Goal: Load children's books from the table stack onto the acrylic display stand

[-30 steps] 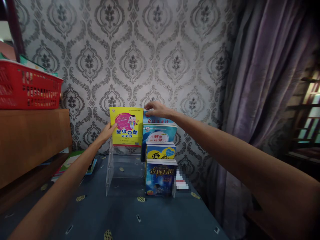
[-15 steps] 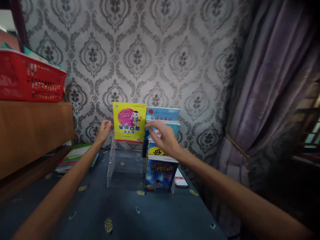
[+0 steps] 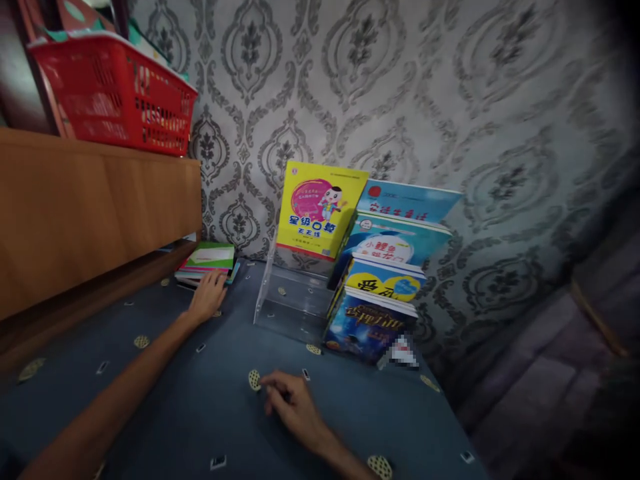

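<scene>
At the left, my left hand (image 3: pixel 207 295) lies palm down with its fingers stretched over the front edge of a low pile of books (image 3: pixel 213 255), whose top one is green and white. My right hand (image 3: pixel 295 407) is over the tablecloth, holding nothing, with its fingers loosely bent and apart. Beyond it stands a clear stepped rack (image 3: pixel 295 301). A yellow book (image 3: pixel 323 210) leans upright on its top left tier. Its right half carries blue books (image 3: pixel 400 240), a yellow-and-blue book (image 3: pixel 385 283) and a dark blue book (image 3: pixel 367 327) in front.
A wooden cabinet (image 3: pixel 100 207) stands at the left with a red basket (image 3: pixel 120 100) on top. The patterned wall (image 3: pixel 290 73) rises behind the rack. A blurred white item (image 3: pixel 404 352) lies right of the rack, near the table's right edge. A grey curtain (image 3: pixel 540 373) hangs beyond.
My left hand has moved from the yellow book down to the pile at the left. My right hand has left the rack and come down toward me. The view has turned left.
</scene>
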A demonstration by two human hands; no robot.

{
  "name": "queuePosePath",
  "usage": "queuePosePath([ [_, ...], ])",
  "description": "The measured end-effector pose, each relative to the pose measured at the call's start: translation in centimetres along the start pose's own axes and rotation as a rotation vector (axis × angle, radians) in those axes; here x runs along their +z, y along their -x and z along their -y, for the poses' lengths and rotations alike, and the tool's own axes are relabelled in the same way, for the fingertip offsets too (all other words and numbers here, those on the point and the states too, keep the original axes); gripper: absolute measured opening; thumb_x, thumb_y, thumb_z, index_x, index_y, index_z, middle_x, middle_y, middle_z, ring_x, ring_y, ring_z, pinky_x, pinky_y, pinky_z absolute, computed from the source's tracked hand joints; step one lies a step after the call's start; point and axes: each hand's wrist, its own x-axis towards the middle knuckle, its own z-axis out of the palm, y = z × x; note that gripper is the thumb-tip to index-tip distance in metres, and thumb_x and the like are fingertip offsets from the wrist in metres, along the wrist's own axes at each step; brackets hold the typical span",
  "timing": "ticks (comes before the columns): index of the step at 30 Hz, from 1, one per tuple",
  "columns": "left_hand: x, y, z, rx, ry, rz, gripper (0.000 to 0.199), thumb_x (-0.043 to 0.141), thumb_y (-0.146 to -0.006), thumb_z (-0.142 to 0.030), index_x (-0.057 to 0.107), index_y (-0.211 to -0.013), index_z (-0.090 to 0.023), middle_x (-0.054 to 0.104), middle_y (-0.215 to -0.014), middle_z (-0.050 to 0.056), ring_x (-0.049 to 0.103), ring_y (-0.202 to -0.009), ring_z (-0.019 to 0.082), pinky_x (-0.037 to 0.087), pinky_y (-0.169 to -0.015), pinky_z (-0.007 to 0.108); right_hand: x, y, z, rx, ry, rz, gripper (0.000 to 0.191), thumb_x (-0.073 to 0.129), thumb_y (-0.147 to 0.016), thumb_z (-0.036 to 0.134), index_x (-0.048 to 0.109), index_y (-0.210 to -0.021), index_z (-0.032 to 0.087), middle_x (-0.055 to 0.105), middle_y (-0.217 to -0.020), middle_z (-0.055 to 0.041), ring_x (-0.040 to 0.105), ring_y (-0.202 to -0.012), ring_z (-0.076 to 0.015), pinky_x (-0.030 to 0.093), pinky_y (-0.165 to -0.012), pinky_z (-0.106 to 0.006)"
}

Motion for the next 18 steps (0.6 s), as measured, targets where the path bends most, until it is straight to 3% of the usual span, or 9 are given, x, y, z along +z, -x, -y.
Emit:
queuePosePath([
  [4,-0.4,-1.2,2.4,-0.095,-0.100,0.005,0.048,0.047,-0.093,-0.036,0.057,-0.129,-0.005,0.054,-0.139,0.027,0.044,-0.136,0.038,0.030,-0.116,0.051,1.5,-0.7,-1.9,0.088,-0.221,-0.034,0.051,0.056,-0.083,0.064,0.071,-0.099,0.018,0.061,-0.053,0.0007,0.059,-0.053,-0.0170,0.044,-0.057,-0.028],
  [8,-0.1,-2.8,3.7,-0.124,-0.179,0.096,0.062,0.049,-0.092,-0.048,0.053,-0.137,-0.005,0.046,-0.149,0.029,0.035,-0.144,0.042,0.022,-0.117,0.059,1.5,-0.6,-2.7,0.108,-0.283,-0.088,0.056,0.058,-0.079,0.071,0.070,-0.096,0.019,0.060,-0.054,0.0008,0.058,-0.053,-0.0167,0.043,-0.056,-0.027],
  [12,0.3,-4.2,4.0,-0.160,-0.171,0.181,0.070,0.049,-0.090,-0.057,0.053,-0.138,-0.007,0.046,-0.149,0.030,0.032,-0.145,0.044,0.018,-0.114,0.067,1.4,-0.5,-2.6,0.086,-0.248,-0.055,0.056,0.056,-0.081,0.071,0.071,-0.096,0.019,0.061,-0.055,0.0006,0.057,-0.052,-0.0158,0.042,-0.056,-0.027],
  [18,0.3,-4.9,3.3,-0.253,-0.177,0.274,0.066,0.049,-0.089,-0.058,0.056,-0.133,-0.009,0.054,-0.140,0.029,0.043,-0.136,0.044,0.025,-0.109,0.070,1.6,-0.4,-2.9,0.067,-0.216,-0.053,0.059,0.053,-0.084,0.071,0.071,-0.099,0.017,0.061,-0.056,0.0006,0.055,-0.052,-0.0137,0.041,-0.056,-0.025],
])
